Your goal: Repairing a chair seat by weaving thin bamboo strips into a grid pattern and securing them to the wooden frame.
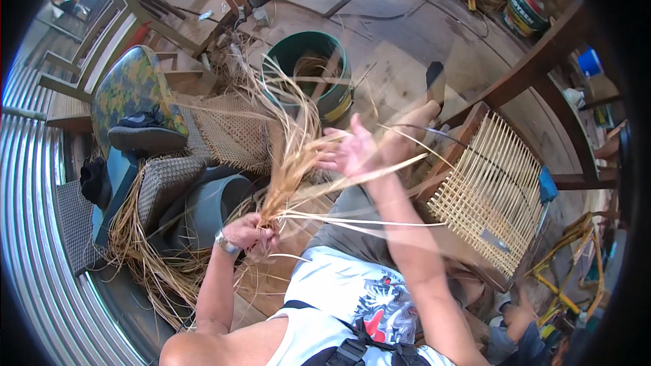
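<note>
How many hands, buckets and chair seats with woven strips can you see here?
Hands: 2, left hand and right hand
Green buckets: 1
Woven chair seats: 1
Total: 4

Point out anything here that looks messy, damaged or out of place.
Loose cane strips lie in a tangled heap on the floor left of the left hand. The chair seat by the right hand is only partly woven, with open gaps.

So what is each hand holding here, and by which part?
The left hand grips a bundle of cane strips at its lower end. The right hand, open, has loose strips running across it; any grip cannot be told.
</note>
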`<state>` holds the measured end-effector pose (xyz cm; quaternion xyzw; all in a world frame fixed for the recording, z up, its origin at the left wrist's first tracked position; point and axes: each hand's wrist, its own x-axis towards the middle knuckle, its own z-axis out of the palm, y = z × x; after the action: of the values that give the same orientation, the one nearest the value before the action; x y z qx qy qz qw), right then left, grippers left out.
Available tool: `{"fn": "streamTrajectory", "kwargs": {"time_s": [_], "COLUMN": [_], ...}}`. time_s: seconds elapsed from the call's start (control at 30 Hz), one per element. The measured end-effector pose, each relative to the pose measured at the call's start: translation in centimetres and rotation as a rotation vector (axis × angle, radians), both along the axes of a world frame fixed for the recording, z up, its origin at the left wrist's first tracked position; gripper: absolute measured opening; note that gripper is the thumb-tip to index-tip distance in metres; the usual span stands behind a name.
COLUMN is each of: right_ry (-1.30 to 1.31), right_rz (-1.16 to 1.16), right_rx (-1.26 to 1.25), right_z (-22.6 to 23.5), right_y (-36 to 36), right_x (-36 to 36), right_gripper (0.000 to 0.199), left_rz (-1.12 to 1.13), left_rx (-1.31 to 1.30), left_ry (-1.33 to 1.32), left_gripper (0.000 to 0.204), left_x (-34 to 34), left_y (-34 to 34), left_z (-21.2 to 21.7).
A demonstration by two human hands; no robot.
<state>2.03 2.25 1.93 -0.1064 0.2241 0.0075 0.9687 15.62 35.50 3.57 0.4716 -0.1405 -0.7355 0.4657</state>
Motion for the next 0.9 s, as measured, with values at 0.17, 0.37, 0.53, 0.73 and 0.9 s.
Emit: {"fn": "streamTrajectory", "kwargs": {"time_s": [0.17, 0.37, 0.53, 0.73, 0.9], "right_ry": [-0.244, -0.206, -0.099, -0.169, -0.135], "right_rz": [-0.323, -0.632, -0.746, -0.822, -0.963], "right_rx": [0.042, -0.112, -0.361, -0.319, -0.289], "right_z": [4.1, 1.8, 2.7, 2.5, 2.3], "right_y": [0.3, -7.8, -12.1, -15.3, -16.6], "right_x": [2.5, -3.1, -5.2, -7.4, -9.1], "right_gripper": [0.072, 0.049, 0.051, 0.058, 0.051], "left_rz": [0.148, 0.398, 0.430, 0.318, 0.319], "left_rx": [0.236, 0.456, 0.514, 0.422, 0.480], "left_ry": [-0.122, -0.337, -0.366, -0.368, -0.419], "left_gripper": [0.023, 0.010, 0.013, 0.016, 0.017], "left_x": [-0.1, 1.8, 2.1, 3.2, 3.1], "left_y": [3.7, 3.2, 1.8, -0.2, 0.4], "left_z": [0.7, -3.7, -2.7, -1.6, -1.5]}}
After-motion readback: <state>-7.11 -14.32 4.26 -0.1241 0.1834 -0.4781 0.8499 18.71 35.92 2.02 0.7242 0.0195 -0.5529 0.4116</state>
